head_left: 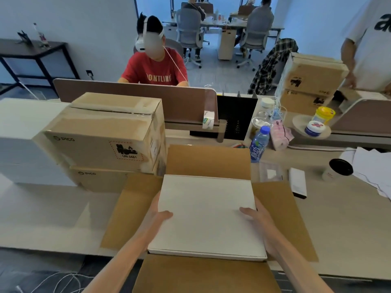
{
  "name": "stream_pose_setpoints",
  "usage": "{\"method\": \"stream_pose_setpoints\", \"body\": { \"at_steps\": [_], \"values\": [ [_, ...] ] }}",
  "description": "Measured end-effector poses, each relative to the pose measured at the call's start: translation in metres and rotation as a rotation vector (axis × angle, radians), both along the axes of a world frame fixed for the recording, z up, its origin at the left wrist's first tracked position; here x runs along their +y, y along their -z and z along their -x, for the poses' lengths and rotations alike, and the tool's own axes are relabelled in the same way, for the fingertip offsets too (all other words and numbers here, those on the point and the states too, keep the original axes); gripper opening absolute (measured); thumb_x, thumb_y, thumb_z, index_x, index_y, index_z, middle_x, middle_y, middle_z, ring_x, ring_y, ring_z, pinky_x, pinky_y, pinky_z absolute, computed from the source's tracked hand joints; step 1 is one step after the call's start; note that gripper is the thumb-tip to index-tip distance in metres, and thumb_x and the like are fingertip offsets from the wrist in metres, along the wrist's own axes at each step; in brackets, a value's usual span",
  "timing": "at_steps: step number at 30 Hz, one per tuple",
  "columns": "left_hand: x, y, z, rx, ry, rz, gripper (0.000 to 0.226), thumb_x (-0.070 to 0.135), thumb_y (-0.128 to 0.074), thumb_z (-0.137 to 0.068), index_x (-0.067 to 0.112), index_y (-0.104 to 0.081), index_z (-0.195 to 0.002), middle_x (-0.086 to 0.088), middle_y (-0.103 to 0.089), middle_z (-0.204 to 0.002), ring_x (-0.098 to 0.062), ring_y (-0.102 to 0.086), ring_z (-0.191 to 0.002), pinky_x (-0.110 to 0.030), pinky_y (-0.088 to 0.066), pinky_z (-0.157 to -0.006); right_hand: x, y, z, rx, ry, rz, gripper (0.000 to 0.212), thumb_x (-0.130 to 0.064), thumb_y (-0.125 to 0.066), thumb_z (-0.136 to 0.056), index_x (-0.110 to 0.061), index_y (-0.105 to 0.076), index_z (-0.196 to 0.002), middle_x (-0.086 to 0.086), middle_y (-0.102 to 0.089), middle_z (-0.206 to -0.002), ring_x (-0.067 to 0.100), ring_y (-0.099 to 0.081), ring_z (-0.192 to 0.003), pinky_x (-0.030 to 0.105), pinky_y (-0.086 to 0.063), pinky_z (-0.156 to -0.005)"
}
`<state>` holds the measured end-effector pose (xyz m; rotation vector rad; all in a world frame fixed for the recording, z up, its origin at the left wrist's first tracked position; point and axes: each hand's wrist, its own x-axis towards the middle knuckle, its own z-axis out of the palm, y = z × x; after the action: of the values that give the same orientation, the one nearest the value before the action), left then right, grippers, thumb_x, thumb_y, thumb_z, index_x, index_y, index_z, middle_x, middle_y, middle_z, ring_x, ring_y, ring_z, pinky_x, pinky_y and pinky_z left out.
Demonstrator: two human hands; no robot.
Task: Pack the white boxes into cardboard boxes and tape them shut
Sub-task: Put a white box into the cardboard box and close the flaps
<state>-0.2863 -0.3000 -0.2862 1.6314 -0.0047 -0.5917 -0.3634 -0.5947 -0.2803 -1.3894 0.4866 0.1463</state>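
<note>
A white box [208, 214] sits in the mouth of an open carton [208, 161] on a desk [53, 208], held between a left hand [157, 214] and right hand [259, 216] gripping opposite edges, thumbs on top, fingers apparently hidden down its sides

Open carton [209, 161] at near edge of desk [53, 208], w/ inner box [208, 214] in its mouth, left hand [157, 214] holding that box's left edge, right hand [261, 216] its right. Stacked cartons [101, 134] behind-left of open carton, bottle [259, 144] behind-right, cup [338, 169] to its right, divider [131, 96] behind.
</note>
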Motion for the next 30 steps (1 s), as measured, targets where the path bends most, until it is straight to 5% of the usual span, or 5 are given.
{"method": "stream_pose_setpoints", "body": {
  "at_steps": [4,8,15,25,30],
  "values": [
    [-0.006,0.009,0.002,-0.037,0.218,-0.157,0.082,0.022,-0.060,-0.086,0.038,-0.011,-0.151,0.018,-0.024,-0.153,-0.006,-0.024,-0.142,-0.035,-0.020,-0.118,0.002,0.012,0.001,0.086,0.000,0.119,0.093,-0.057,-0.076,-0.066,-0.038,-0.036,-0.148,-0.017,-0.042,-0.147,0.013,-0.041,-0.136,0.046,-0.032,-0.115],
    [-0.016,0.013,0.003,-0.265,0.376,-0.426,0.070,0.021,-0.054,-0.097,0.030,-0.014,-0.154,0.019,-0.021,-0.152,0.003,-0.016,-0.138,-0.018,-0.012,-0.113,-0.005,-0.005,0.003,0.046,-0.026,0.236,0.035,-0.024,-0.063,-0.094,-0.039,-0.052,-0.124,-0.029,-0.055,-0.117,-0.004,-0.052,-0.112,0.021,-0.041,-0.097],
    [0.041,0.013,-0.025,-0.352,-0.004,-0.695,0.059,0.024,-0.055,-0.094,0.022,-0.031,-0.148,-0.003,-0.040,-0.149,-0.022,-0.040,-0.134,-0.045,-0.034,-0.112,-0.064,-0.009,0.017,0.247,0.163,0.948,0.061,-0.048,-0.057,-0.089,-0.021,-0.044,-0.142,0.007,-0.050,-0.144,0.031,-0.044,-0.132,0.053,-0.037,-0.108],
    [0.068,-0.034,-0.041,-0.423,-0.094,-0.766,0.063,0.020,-0.055,-0.093,0.020,-0.027,-0.149,-0.006,-0.040,-0.145,-0.027,-0.046,-0.127,-0.043,-0.040,-0.103,-0.024,-0.061,-0.002,0.103,-0.108,0.992,0.086,-0.044,-0.060,-0.093,-0.032,-0.003,-0.157,-0.002,-0.021,-0.162,0.024,-0.030,-0.145,0.042,-0.031,-0.113],
    [0.045,-0.075,-0.026,-0.467,0.040,-0.487,0.068,0.020,-0.060,-0.094,0.026,-0.023,-0.150,0.017,-0.041,-0.140,-0.009,-0.050,-0.117,-0.028,-0.044,-0.096,0.019,-0.067,-0.005,0.091,-0.397,0.681,0.077,-0.040,-0.057,-0.096,-0.028,-0.012,-0.156,0.001,-0.045,-0.147,0.015,-0.051,-0.120,0.030,-0.041,-0.098]
  ]
}}
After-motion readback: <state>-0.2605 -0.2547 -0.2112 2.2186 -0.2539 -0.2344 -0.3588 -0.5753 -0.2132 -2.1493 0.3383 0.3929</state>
